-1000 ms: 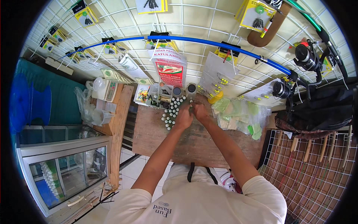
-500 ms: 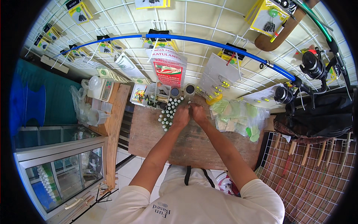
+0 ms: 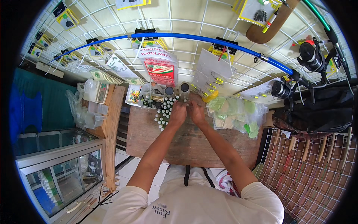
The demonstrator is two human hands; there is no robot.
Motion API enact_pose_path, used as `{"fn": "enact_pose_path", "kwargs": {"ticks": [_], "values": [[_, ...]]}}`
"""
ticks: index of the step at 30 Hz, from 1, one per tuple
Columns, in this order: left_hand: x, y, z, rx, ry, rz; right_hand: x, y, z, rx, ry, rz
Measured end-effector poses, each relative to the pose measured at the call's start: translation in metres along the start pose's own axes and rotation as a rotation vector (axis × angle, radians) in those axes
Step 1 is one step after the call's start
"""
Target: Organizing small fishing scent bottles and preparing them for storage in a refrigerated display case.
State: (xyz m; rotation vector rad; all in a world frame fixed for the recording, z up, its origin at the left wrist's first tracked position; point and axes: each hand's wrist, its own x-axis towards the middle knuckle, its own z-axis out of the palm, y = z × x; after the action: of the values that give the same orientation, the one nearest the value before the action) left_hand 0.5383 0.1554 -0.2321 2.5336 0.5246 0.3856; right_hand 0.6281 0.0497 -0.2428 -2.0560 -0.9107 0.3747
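Observation:
Over the far middle of the wooden table, both hands work close together with a small gap between them. My left hand (image 3: 178, 112) is closed, its back toward me, beside a cluster of small white-capped bottles (image 3: 164, 115). What it grips is hidden, though a small pale spot shows at its fingertips. My right hand (image 3: 197, 112) is curled with the fingers pinched, just right of the left one; anything in it is too small to make out. Two dark-topped jars (image 3: 184, 87) stand just beyond the hands.
A white divided organizer (image 3: 143, 98) stands left of the jars. Green and clear plastic packets (image 3: 235, 115) lie on the right of the table (image 3: 149, 140). A blue fishing rod (image 3: 209, 42) crosses the white wire grid ahead. A glass cabinet (image 3: 63, 171) is at left, a black bag (image 3: 309, 115) at right.
My hands were touching at the fingertips and are now slightly apart, the right one moved off to the right. The whole view has shifted a little.

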Motion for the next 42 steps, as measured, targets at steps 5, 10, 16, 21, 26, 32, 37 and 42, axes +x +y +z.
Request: {"fn": "enact_pose_path", "kwargs": {"ticks": [5, 10, 16, 21, 26, 32, 37, 42], "values": [[-0.009, 0.031, -0.025, -0.149, 0.099, -0.011, -0.015, -0.011, -0.025, 0.084, 0.107, 0.001], [-0.034, 0.078, -0.069, -0.483, 0.132, -0.229, -0.046, -0.051, -0.063, 0.355, 0.081, 0.086], [-0.099, 0.112, -0.094, -0.936, 0.271, -0.388, -0.092, -0.089, -0.079, 0.612, 0.015, 0.174], [-0.149, 0.138, -0.118, -0.927, 0.382, -0.529, -0.121, -0.123, -0.074, 0.824, -0.141, 0.129], [-0.186, 0.135, -0.143, -1.079, 0.535, -0.531, -0.135, -0.156, -0.065, 0.917, -0.303, 0.063], [-0.241, 0.128, -0.178, -1.109, 0.720, -0.548, -0.151, -0.207, -0.047, 0.857, -0.545, -0.010], [-0.293, 0.126, -0.214, -1.049, 0.874, -0.539, -0.171, -0.258, -0.020, 0.831, -0.698, -0.124], [-0.353, 0.124, -0.257, -1.014, 1.023, -0.543, -0.207, -0.315, 0.016, 0.765, -0.780, -0.294]]}}
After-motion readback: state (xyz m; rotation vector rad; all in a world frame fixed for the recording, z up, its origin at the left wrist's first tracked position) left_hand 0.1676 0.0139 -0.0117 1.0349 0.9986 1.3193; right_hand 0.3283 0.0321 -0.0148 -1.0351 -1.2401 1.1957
